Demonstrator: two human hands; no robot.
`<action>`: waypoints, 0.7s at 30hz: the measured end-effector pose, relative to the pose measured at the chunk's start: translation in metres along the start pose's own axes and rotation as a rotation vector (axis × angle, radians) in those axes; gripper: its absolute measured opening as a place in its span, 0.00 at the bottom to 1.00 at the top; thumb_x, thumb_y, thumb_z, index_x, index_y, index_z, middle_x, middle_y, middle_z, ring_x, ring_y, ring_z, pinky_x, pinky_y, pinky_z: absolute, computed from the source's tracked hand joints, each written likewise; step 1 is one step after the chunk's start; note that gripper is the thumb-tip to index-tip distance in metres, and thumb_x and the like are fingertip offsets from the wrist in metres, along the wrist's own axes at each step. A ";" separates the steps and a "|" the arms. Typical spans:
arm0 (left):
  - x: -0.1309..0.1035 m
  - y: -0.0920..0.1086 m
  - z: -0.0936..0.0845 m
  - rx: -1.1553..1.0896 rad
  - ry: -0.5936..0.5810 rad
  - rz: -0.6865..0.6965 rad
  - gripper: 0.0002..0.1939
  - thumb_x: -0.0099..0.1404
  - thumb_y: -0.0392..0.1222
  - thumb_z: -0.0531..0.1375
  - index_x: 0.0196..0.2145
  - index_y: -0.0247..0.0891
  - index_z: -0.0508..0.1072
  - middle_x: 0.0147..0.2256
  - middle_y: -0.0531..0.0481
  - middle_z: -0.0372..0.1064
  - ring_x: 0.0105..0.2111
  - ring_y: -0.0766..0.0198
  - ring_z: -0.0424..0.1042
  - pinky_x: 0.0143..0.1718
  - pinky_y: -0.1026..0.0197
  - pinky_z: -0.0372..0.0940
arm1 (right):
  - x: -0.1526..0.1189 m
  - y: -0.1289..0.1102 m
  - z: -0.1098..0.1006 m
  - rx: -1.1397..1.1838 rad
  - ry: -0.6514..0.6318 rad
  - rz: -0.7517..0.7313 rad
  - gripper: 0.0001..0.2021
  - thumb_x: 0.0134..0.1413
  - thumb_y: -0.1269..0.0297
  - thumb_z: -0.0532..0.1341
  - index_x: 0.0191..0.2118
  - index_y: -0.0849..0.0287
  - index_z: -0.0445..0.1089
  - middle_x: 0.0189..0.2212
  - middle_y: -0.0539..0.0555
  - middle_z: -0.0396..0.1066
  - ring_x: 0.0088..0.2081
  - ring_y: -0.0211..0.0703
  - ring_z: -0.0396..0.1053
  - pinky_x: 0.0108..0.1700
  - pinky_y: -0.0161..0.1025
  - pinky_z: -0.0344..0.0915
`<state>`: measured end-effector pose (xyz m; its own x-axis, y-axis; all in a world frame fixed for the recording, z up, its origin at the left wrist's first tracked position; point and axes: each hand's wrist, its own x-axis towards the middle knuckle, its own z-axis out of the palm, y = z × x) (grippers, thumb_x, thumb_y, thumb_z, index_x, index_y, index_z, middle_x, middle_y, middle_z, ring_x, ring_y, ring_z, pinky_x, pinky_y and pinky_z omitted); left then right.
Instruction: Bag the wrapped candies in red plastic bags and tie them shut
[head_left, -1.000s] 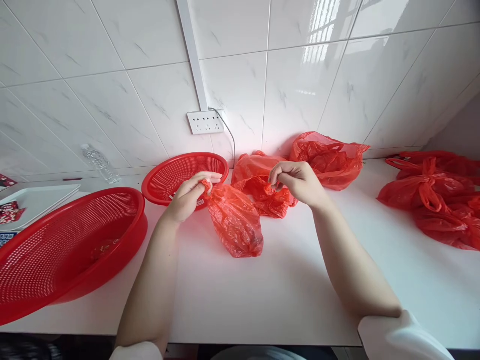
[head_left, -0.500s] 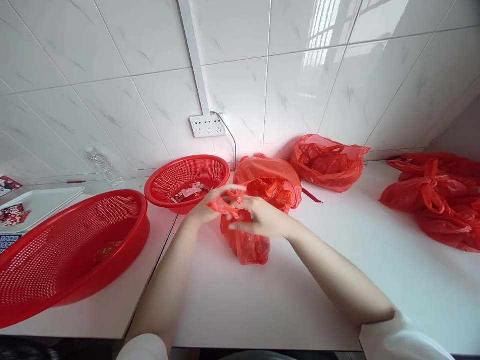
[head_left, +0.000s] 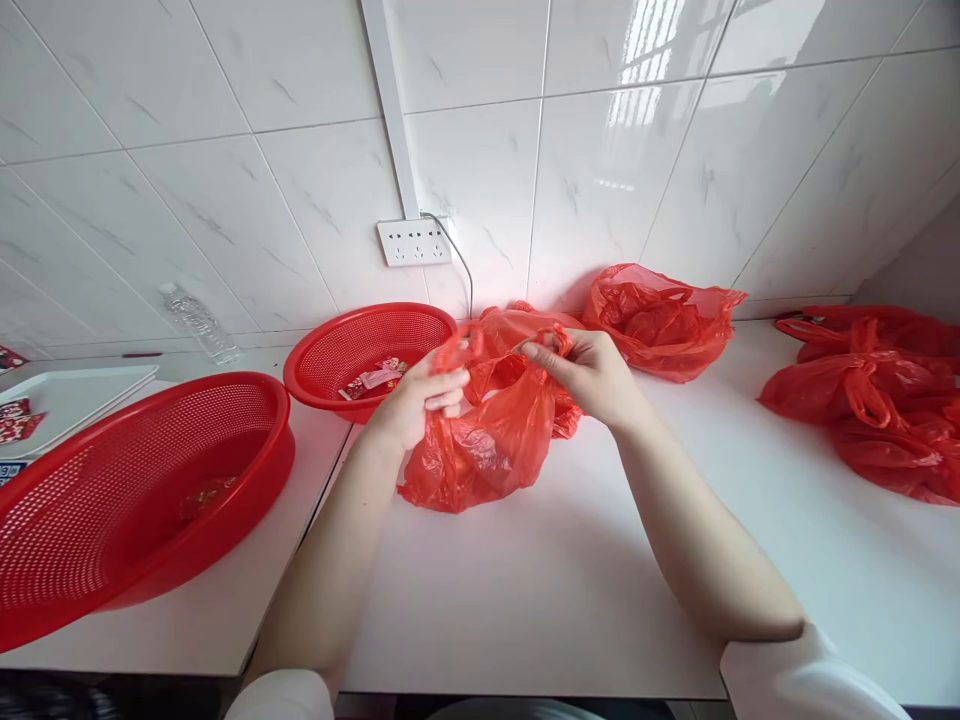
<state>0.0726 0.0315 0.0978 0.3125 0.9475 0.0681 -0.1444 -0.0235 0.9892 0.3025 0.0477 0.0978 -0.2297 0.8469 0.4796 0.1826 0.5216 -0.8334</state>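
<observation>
Over the white table point(head_left: 540, 610), a red bag point(head_left: 484, 450) sags below left grip point(head_left: 418, 402) and right grip point(head_left: 592, 375), each curled around its top.

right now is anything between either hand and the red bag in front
Nothing visible: the left hand and right hand both hold the red bag near its top. Another bag lies behind it, not between it and either hand.

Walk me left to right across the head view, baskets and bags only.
Large red perforated plastic basket, smaller red perforated plastic basket, thin red plastic bag held by the left hand and right hand, open red plastic bag, heap of red plastic bags. Overlapping bag behind the held one left out.
</observation>
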 end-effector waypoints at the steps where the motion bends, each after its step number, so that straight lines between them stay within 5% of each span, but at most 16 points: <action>1: -0.003 0.001 0.004 0.077 -0.037 -0.013 0.26 0.57 0.40 0.67 0.54 0.47 0.69 0.27 0.60 0.62 0.19 0.76 0.56 0.30 0.64 0.66 | -0.003 -0.005 0.002 0.047 -0.037 -0.045 0.14 0.59 0.52 0.63 0.35 0.58 0.76 0.29 0.52 0.72 0.30 0.41 0.69 0.34 0.41 0.67; 3: -0.008 -0.001 0.013 0.267 -0.080 0.035 0.39 0.53 0.39 0.70 0.60 0.52 0.63 0.42 0.52 0.70 0.32 0.69 0.69 0.40 0.59 0.69 | -0.009 -0.014 0.007 0.105 -0.122 -0.174 0.10 0.59 0.56 0.64 0.40 0.56 0.77 0.36 0.54 0.75 0.35 0.44 0.72 0.39 0.43 0.71; 6: -0.013 -0.005 0.026 0.444 -0.069 0.100 0.29 0.57 0.45 0.69 0.55 0.49 0.69 0.49 0.48 0.70 0.45 0.59 0.71 0.47 0.56 0.68 | -0.014 -0.023 0.014 0.047 -0.273 -0.356 0.11 0.60 0.60 0.63 0.47 0.53 0.75 0.47 0.56 0.74 0.49 0.49 0.71 0.52 0.47 0.70; 9: -0.014 -0.007 0.032 0.354 0.016 -0.026 0.16 0.65 0.55 0.61 0.42 0.42 0.74 0.29 0.53 0.70 0.27 0.66 0.70 0.28 0.62 0.67 | -0.012 -0.020 0.016 -0.017 -0.272 -0.383 0.17 0.59 0.61 0.63 0.54 0.52 0.71 0.55 0.57 0.69 0.58 0.51 0.64 0.59 0.50 0.65; 13: -0.012 -0.003 0.026 0.212 0.071 -0.119 0.22 0.66 0.63 0.56 0.34 0.39 0.72 0.15 0.58 0.59 0.13 0.70 0.58 0.14 0.65 0.58 | -0.005 -0.003 0.012 0.159 -0.273 -0.149 0.12 0.59 0.60 0.64 0.47 0.57 0.73 0.40 0.56 0.75 0.42 0.45 0.74 0.47 0.47 0.72; 16: -0.011 0.000 0.018 0.192 0.007 -0.184 0.24 0.67 0.63 0.54 0.36 0.38 0.74 0.11 0.59 0.56 0.09 0.71 0.55 0.12 0.66 0.54 | -0.003 0.001 0.004 0.231 -0.243 -0.064 0.11 0.54 0.60 0.68 0.41 0.59 0.74 0.34 0.54 0.75 0.37 0.43 0.74 0.42 0.44 0.73; 19: -0.008 0.002 0.011 0.101 -0.098 -0.288 0.21 0.67 0.59 0.57 0.39 0.37 0.75 0.16 0.55 0.65 0.10 0.76 0.52 0.13 0.68 0.49 | -0.007 -0.007 -0.005 0.236 -0.185 -0.124 0.10 0.53 0.62 0.69 0.40 0.58 0.74 0.34 0.53 0.75 0.37 0.41 0.73 0.41 0.42 0.73; 21: -0.006 0.003 0.008 -0.017 -0.136 -0.308 0.19 0.66 0.56 0.60 0.43 0.37 0.76 0.20 0.53 0.69 0.12 0.77 0.54 0.14 0.70 0.50 | -0.011 -0.016 -0.010 0.190 -0.290 -0.167 0.07 0.54 0.62 0.68 0.38 0.58 0.75 0.34 0.53 0.75 0.36 0.41 0.74 0.40 0.41 0.73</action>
<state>0.0779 0.0228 0.1017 0.4661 0.8580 -0.2158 -0.0393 0.2638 0.9638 0.3118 0.0317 0.1086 -0.5073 0.6729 0.5383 -0.0544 0.5984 -0.7993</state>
